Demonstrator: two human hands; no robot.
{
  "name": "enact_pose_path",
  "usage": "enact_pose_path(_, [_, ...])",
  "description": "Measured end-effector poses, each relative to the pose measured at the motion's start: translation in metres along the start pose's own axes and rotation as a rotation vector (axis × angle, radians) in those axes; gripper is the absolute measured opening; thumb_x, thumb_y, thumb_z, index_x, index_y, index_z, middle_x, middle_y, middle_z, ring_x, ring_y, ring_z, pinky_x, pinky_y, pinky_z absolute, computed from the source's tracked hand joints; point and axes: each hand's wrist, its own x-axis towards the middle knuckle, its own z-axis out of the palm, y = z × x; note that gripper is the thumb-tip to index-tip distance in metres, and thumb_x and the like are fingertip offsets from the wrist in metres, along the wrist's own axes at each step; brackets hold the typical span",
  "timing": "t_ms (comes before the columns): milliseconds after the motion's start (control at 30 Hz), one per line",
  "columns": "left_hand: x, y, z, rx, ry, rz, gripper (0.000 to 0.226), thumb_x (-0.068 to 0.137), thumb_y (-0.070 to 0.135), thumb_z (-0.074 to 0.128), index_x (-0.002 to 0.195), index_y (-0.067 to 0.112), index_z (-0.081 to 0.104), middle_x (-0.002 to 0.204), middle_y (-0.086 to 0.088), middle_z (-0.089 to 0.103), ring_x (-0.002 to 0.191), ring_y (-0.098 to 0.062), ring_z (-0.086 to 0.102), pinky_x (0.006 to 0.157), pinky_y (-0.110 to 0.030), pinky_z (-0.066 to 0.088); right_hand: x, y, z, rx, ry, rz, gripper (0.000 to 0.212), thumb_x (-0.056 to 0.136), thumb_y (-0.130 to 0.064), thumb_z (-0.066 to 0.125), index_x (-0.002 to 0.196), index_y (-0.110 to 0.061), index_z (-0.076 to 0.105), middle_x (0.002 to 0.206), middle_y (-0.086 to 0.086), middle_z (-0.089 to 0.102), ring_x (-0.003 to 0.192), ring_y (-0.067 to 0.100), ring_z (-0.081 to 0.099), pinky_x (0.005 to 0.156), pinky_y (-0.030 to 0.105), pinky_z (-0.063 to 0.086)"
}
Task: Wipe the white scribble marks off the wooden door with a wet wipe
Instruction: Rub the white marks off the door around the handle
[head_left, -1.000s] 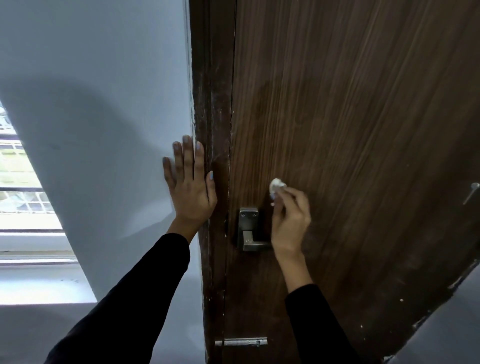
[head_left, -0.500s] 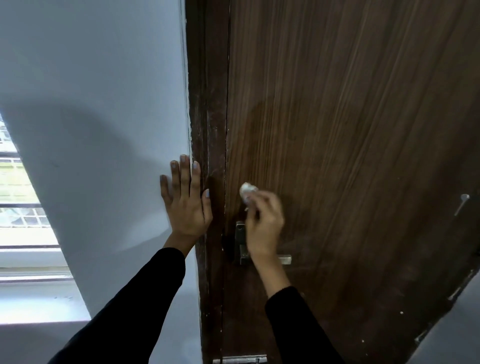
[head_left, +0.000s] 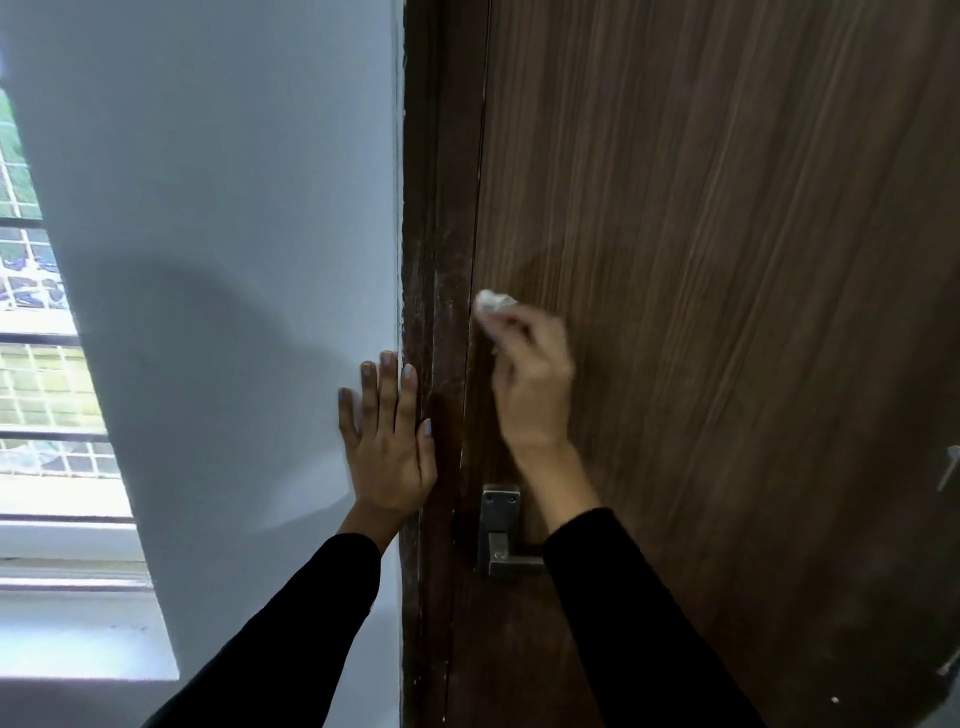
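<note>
Pinching a balled white wipe in a narrow fingertip grip, right hand presses it to the door near the frame, above the handle. Left hand: spread flat on wall.

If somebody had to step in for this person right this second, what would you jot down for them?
Left hand: flat and open on the white wall, beside the door frame.
Right hand: fingers pinching a balled wet wipe against the wooden door, near its left edge, above the metal handle.
Done: no clear white scribbles visible around the wipe.
Left: the image is blurred, so check the door closely and wipe any remaining marks.
</note>
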Motion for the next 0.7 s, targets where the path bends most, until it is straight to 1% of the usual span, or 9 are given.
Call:
enact_pose_path(100, [0.0,0.0,-0.002,-0.013,0.001,-0.004,0.059,0.099,0.035,0.018,0.153,0.019,0.002,0.162,0.0,-0.006,0.15,-0.022,-0.001,0.12,-0.047,0.0,-0.048,-0.001,0.007,-0.021,-0.248,-0.232,0.029,0.083,0.005,0.057,0.109,-0.001,0.066,0.109,0.012,0.066,0.095,0.022,0.06,0.081,0.031,0.053])
enact_pose_path(167, [0.0,0.0,-0.001,-0.018,-0.011,-0.007,0.059,0.099,0.034,0.018,0.153,0.018,0.002,0.162,0.0,-0.007,0.15,-0.022,-0.002,0.12,-0.047,-0.001,-0.071,0.005,0.002,-0.044,-0.338,-0.311,0.024,0.085,0.0,0.054,0.106,0.002,0.067,0.106,0.013,0.067,0.095,0.024,0.062,0.078,0.034,0.054])
enact_pose_path(200, [0.0,0.0,-0.002,-0.019,-0.016,-0.007,0.06,0.098,0.035,0.018,0.153,0.018,0.002,0.162,0.0,-0.007,0.15,-0.022,-0.002,0.12,-0.047,-0.001,-0.074,0.007,0.0,-0.05,-0.357,-0.328,0.024,0.085,-0.001,0.054,0.105,0.002,0.067,0.105,0.014,0.068,0.095,0.025,0.063,0.077,0.035,0.054])
enact_pose_path(267, [0.0,0.0,-0.002,-0.024,-0.021,-0.01,0.059,0.099,0.036,0.017,0.153,0.019,0.002,0.162,0.0,-0.007,0.15,-0.022,-0.001,0.12,-0.047,-0.001,-0.06,0.007,-0.001,-0.057,-0.31,-0.303,0.025,0.087,0.0,0.052,0.108,0.001,0.066,0.105,0.013,0.068,0.093,0.024,0.063,0.079,0.034,0.054])
enact_pose_path(400, [-0.001,0.0,-0.001,-0.031,-0.028,-0.02,0.058,0.099,0.036,0.015,0.153,0.019,0.0,0.162,0.0,-0.006,0.15,-0.023,-0.001,0.121,-0.047,-0.001,0.012,-0.006,0.01,-0.056,-0.028,-0.134,0.029,0.083,0.006,0.059,0.111,-0.001,0.065,0.103,0.015,0.066,0.088,0.025,0.059,0.08,0.029,0.052])
enact_pose_path(467, [-0.001,-0.001,0.0,-0.035,-0.015,-0.016,0.058,0.099,0.034,0.016,0.153,0.018,0.002,0.162,-0.001,-0.004,0.15,-0.023,0.0,0.12,-0.048,0.001,0.035,-0.016,0.019,-0.023,0.033,-0.134,0.028,0.082,0.007,0.063,0.11,0.001,0.066,0.102,0.014,0.067,0.089,0.025,0.059,0.081,0.029,0.052])
enact_pose_path(533, [-0.001,-0.001,0.001,-0.039,-0.002,-0.012,0.059,0.099,0.034,0.017,0.153,0.017,0.002,0.162,-0.001,-0.003,0.15,-0.023,0.001,0.121,-0.048,0.001,0.031,-0.023,0.026,-0.03,0.013,-0.16,0.03,0.079,0.01,0.064,0.108,0.003,0.066,0.102,0.015,0.067,0.089,0.026,0.059,0.081,0.03,0.052])
enact_pose_path(600, [-0.001,-0.001,0.001,-0.045,-0.001,-0.013,0.059,0.099,0.034,0.017,0.153,0.016,0.002,0.162,-0.001,-0.004,0.15,-0.022,0.001,0.121,-0.047,0.001,0.004,-0.023,0.027,-0.049,-0.059,-0.179,0.031,0.079,0.011,0.063,0.109,0.004,0.065,0.104,0.016,0.067,0.089,0.026,0.06,0.081,0.03,0.052])
enact_pose_path(700, [0.0,-0.001,0.0,-0.044,-0.017,-0.012,0.06,0.098,0.034,0.017,0.153,0.016,0.002,0.162,0.0,-0.005,0.15,-0.021,0.001,0.121,-0.046,0.0,-0.045,-0.01,0.02,-0.056,-0.172,-0.24,0.024,0.085,0.004,0.054,0.106,0.006,0.066,0.102,0.017,0.067,0.089,0.025,0.059,0.08,0.031,0.053])
